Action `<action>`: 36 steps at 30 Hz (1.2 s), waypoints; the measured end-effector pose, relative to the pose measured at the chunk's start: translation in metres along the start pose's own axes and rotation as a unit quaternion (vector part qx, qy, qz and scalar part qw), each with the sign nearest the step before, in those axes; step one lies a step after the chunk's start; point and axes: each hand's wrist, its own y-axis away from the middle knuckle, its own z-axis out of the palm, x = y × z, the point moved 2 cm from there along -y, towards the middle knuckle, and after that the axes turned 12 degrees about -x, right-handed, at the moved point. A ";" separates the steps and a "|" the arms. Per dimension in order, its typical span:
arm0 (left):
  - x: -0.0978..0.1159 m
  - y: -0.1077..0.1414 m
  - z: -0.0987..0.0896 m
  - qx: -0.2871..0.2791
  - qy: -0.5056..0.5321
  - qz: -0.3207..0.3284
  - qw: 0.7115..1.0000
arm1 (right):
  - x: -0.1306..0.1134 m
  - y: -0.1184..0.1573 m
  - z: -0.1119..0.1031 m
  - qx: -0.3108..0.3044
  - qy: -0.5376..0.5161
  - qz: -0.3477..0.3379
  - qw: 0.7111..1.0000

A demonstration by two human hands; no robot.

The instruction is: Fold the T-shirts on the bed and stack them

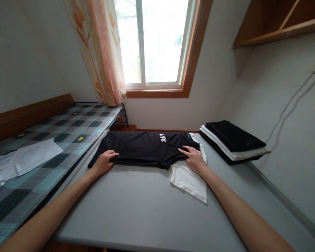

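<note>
Black trousers [136, 145] with white lettering lie folded lengthwise across the grey table [136, 210]. A white garment [190, 182] is partly under their right end, one piece of it sticking out toward the front. My left hand [105, 161] rests at the near edge of the trousers' left part, fingers curled on the cloth; whether it grips the fabric is hard to tell. On the waist end at the right lies my right hand [193, 157], its fingers spread over the black cloth.
A stack of folded black and white clothes [236, 140] sits at the table's back right, beside the wall. Left of the table is a bed with a checked cover [47, 154] and white papers or bags [34, 157] on it. Behind are a window and a curtain [102, 52].
</note>
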 end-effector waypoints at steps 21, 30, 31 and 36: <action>-0.002 0.056 -0.019 -0.115 0.068 0.020 0.991 | -0.005 0.060 -0.004 -0.031 0.021 -0.046 0.998; -0.063 0.081 -0.079 -0.078 0.169 -0.167 0.968 | 0.014 0.060 -0.040 -0.083 -0.114 -0.140 0.980; -0.070 0.085 -0.082 -0.066 0.182 -0.187 0.963 | 0.016 0.059 -0.043 -0.084 -0.125 -0.141 0.979; -0.076 0.093 -0.082 -0.024 0.239 -0.258 0.936 | 0.023 0.054 -0.053 -0.131 -0.204 -0.145 0.959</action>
